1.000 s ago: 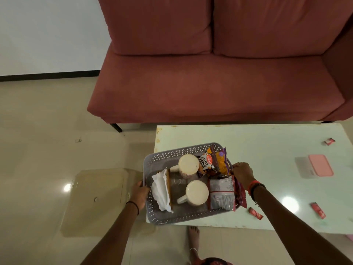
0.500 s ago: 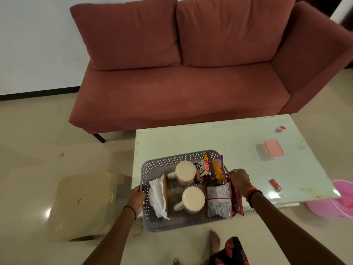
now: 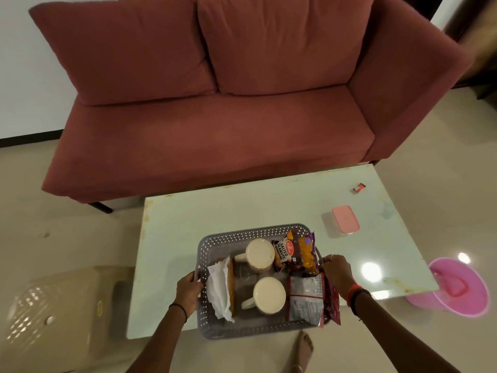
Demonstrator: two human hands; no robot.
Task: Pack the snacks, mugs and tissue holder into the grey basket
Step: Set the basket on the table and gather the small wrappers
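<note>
- Head view: over the last second the camera has risen and drawn back. More of the sofa (image 3: 215, 130) now shows beyond the grey basket (image 3: 242, 234), and a pink bucket (image 3: 457, 289) has come into sight on the floor to the basket's right.
- The basket itself has shifted. It sat wholly on the worktop (image 3: 242, 205), and now its near wall hangs out past the worktop's front edge. I cannot tell whether its base is clear of the surface. I judge that it is being lifted or drawn off.
- Its load has not changed:
  - The tissue holder (image 3: 224, 289) stands against the basket's left wall.
  - A far mug (image 3: 260, 254) and a near mug (image 3: 269, 294) sit in the basket's middle.
  - The peanut packet (image 3: 282, 253) and the orange packet (image 3: 304, 251) stand in its far right corner.
  - The grey packet (image 3: 305, 297) and the dark red packet (image 3: 332, 305) fill its near right side, the red one leaning over the rim.
- For the task, the packing looks done and only the carrying seems to remain.
- A pink-lidded box (image 3: 345, 223) lies near the basket's far right. A small red wrapper (image 3: 359, 187) lies well apart beyond that, and I cannot tell whether it counts as a snack.
- The basket hangs between the hands. The left hand (image 3: 188, 289) still grips the basket's left wall, fingers curled round the rim. The right hand (image 3: 337, 275) stays hooked over the right rim, touching the packets there.
</note>
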